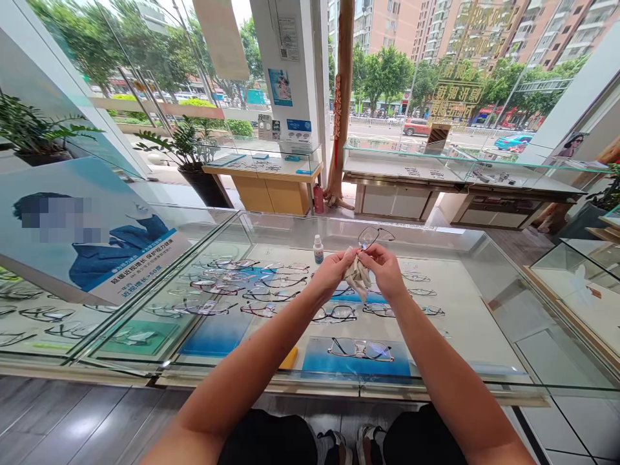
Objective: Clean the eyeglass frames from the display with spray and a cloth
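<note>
Both of my hands meet above the glass display case, near the middle of the head view. My left hand point(334, 270) pinches a crumpled beige cloth point(357, 279), which hangs down between the hands. My right hand point(384, 268) is closed around the thin-framed eyeglasses point(371, 237) and the cloth's edge; the frame's upper part sticks out above the fingers. Just left of my left hand, a small white-capped spray bottle point(318, 249) stands upright on the glass top.
Under the glass of the display case point(465, 242) lie several eyeglasses point(361, 349) on blue and white mats. A large poster point(92, 226) leans at the left. Farther off are more showcases point(264, 169), potted plants point(186, 152) and a wooden trunk point(343, 97).
</note>
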`<action>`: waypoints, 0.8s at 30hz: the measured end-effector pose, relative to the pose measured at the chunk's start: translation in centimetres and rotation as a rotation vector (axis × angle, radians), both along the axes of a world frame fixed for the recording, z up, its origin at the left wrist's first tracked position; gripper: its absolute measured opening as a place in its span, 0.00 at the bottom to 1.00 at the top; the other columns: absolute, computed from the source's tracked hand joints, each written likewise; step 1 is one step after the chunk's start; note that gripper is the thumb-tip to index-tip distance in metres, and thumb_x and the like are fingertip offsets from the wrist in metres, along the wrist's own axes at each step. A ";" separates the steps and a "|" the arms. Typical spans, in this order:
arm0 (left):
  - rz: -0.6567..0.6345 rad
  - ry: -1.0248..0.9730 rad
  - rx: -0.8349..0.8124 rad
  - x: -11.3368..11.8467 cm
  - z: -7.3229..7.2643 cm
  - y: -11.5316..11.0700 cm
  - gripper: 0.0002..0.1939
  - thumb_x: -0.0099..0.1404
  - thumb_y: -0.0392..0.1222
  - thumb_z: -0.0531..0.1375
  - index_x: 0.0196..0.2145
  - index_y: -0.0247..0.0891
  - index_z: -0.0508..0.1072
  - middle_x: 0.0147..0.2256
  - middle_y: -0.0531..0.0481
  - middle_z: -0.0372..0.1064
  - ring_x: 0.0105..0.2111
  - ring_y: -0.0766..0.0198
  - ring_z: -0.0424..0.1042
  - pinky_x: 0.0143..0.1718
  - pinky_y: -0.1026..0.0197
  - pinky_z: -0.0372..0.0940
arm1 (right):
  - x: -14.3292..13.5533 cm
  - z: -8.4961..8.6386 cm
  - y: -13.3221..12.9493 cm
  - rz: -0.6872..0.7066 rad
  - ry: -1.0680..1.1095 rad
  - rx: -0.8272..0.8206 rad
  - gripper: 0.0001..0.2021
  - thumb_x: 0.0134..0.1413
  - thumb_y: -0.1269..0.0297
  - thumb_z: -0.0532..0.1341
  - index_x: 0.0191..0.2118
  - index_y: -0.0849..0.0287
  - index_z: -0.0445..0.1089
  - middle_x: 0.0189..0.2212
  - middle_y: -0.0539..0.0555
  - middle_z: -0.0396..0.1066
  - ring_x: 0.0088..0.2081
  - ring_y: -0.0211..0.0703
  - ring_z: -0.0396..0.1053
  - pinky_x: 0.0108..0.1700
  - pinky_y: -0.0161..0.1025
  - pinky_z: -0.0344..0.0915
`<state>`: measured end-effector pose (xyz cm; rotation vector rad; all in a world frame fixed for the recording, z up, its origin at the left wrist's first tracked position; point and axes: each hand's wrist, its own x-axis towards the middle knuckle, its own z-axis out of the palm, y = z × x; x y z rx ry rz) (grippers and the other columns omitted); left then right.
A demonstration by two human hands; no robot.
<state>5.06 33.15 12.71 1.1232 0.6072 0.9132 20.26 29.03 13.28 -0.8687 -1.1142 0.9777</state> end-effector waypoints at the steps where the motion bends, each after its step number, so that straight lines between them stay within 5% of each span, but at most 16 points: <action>1: -0.005 -0.006 0.000 0.0 0.1 -0.1 0.36 0.56 0.70 0.75 0.44 0.31 0.83 0.31 0.47 0.76 0.29 0.66 0.69 0.32 0.64 0.62 | 0.0 0.0 0.0 -0.007 -0.011 0.008 0.17 0.50 0.46 0.78 0.32 0.53 0.78 0.33 0.50 0.77 0.35 0.42 0.70 0.41 0.42 0.70; 12: -0.135 -0.038 0.005 -0.1 0.7 -0.6 0.38 0.56 0.63 0.77 0.54 0.33 0.78 0.31 0.52 0.73 0.27 0.68 0.68 0.31 0.64 0.62 | -0.1 -0.2 0.0 -0.038 0.093 -0.033 0.14 0.48 0.48 0.79 0.33 0.51 0.81 0.39 0.52 0.82 0.43 0.49 0.75 0.51 0.46 0.72; 18: 0.041 0.033 0.062 0.4 0.3 -1.0 0.38 0.59 0.68 0.74 0.52 0.32 0.80 0.26 0.57 0.65 0.24 0.71 0.57 0.27 0.65 0.51 | 0.1 0.1 0.0 -0.018 0.018 0.023 0.14 0.50 0.48 0.77 0.33 0.50 0.81 0.38 0.52 0.81 0.44 0.49 0.75 0.53 0.47 0.71; 24: 0.073 0.028 0.079 0.3 0.1 -0.7 0.37 0.60 0.73 0.70 0.45 0.33 0.82 0.24 0.56 0.63 0.24 0.70 0.56 0.27 0.65 0.52 | 0.2 0.1 -0.1 -0.023 -0.042 0.042 0.13 0.54 0.48 0.76 0.32 0.51 0.80 0.39 0.52 0.80 0.43 0.48 0.74 0.53 0.46 0.70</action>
